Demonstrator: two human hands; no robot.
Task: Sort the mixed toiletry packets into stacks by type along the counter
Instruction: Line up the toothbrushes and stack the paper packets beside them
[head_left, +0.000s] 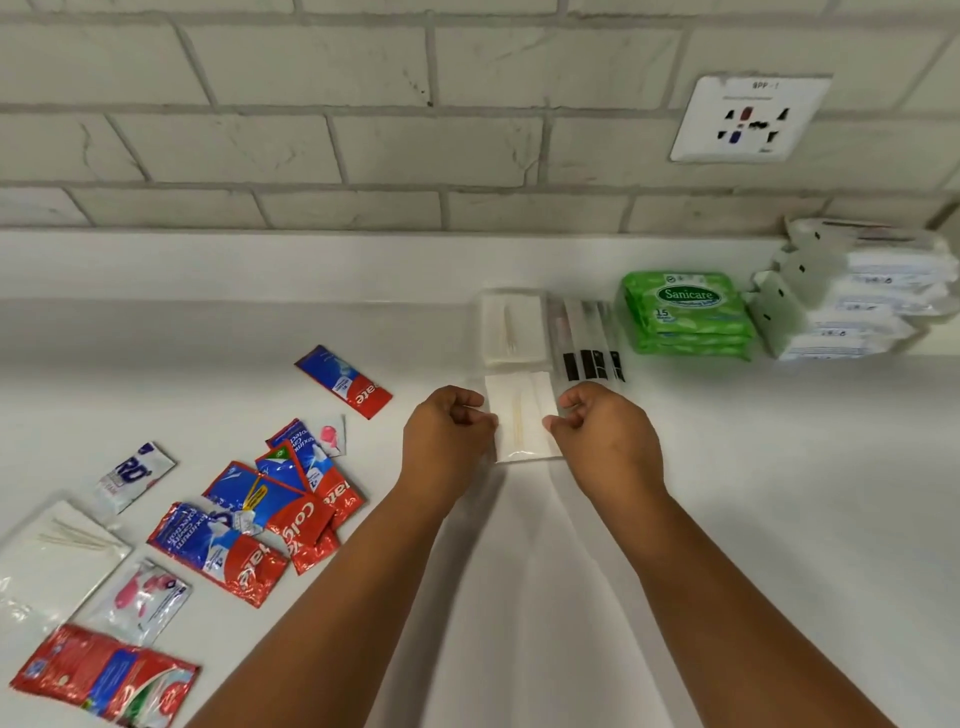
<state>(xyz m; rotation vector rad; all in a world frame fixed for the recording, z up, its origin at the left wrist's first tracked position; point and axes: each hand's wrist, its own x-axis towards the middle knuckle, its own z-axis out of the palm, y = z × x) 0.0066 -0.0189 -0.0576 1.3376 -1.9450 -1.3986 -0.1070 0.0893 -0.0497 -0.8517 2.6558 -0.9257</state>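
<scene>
White brick-tile wall with a socket plate (750, 118) sat behind a white worktop (727, 493). We had both hands out over it. Our left hand (448, 441) and right hand (605, 441) each pinched a side edge of one clear toothpick packet (519, 421), so each grip was clamped on that packet, fingers curled in. The packet was held just in front of the toothpick stack (511, 325) near the wall, not yet on it.

Sorted stacks ran rightward from there: the clear sleeves with black ends (589, 338), the green Sanicare wipes (685, 314), and the white wipe packs (852, 296) at the far right. Unsorted stuff lay at left, well apart from our hands: a heap of Colgate sachets (270, 525), one lone Colgate sachet (344, 380), a white-blue sachet (136, 475), two pink-print sachets (143, 597), another toothpick packet (52, 561), and a red pouch (104, 675) at the bottom corner.

Our read: we were mid-placement of this packet, with roughly half the sort left. Risks from here: the packet was slick film, so it could slide off the stack top or land skewed. The sleeves lay just beside the stack, so our right hand could nudge them and fan them further. Thin edge pinches could also let the packet sag or slip.
</scene>
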